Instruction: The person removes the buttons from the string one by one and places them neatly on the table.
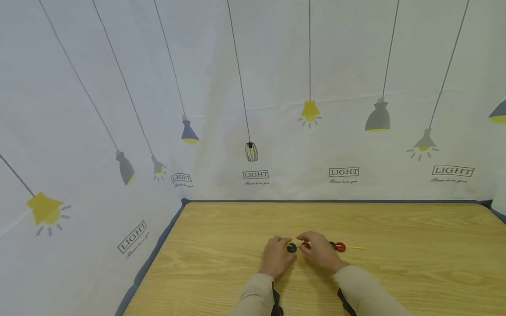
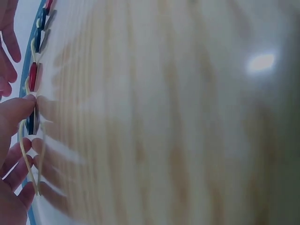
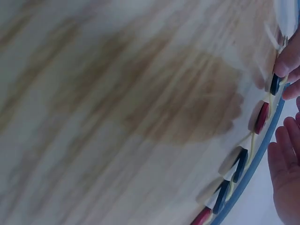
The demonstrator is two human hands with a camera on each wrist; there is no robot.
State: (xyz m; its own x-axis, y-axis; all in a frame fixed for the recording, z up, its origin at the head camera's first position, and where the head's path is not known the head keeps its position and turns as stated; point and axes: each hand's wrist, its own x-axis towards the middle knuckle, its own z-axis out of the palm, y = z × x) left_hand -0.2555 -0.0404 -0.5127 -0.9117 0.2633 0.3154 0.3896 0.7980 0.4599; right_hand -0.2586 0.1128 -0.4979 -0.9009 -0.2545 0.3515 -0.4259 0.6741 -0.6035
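My left hand (image 1: 275, 254) pinches a black disc (image 1: 291, 248) at the left end of a row of discs strung on a yellow cord (image 1: 356, 248). In the left wrist view, the loose cord end hangs down past the black disc (image 2: 32, 119) beside the lower fingers. My right hand (image 1: 319, 251) is over the row, its fingers loosely bent around a red disc (image 1: 305, 245). The right wrist view shows those fingers (image 3: 280, 161) extended, beside the cord. Further right come dark discs (image 3: 240, 165) and another red disc (image 1: 340, 247).
The wood-grain table (image 1: 217, 224) ends at a dark blue edge against a white curtain (image 1: 284, 52) printed with hanging lamps. Beige sleeves (image 1: 365, 289) with black wrist straps cover both forearms. In the left wrist view, glare falls on the tabletop.
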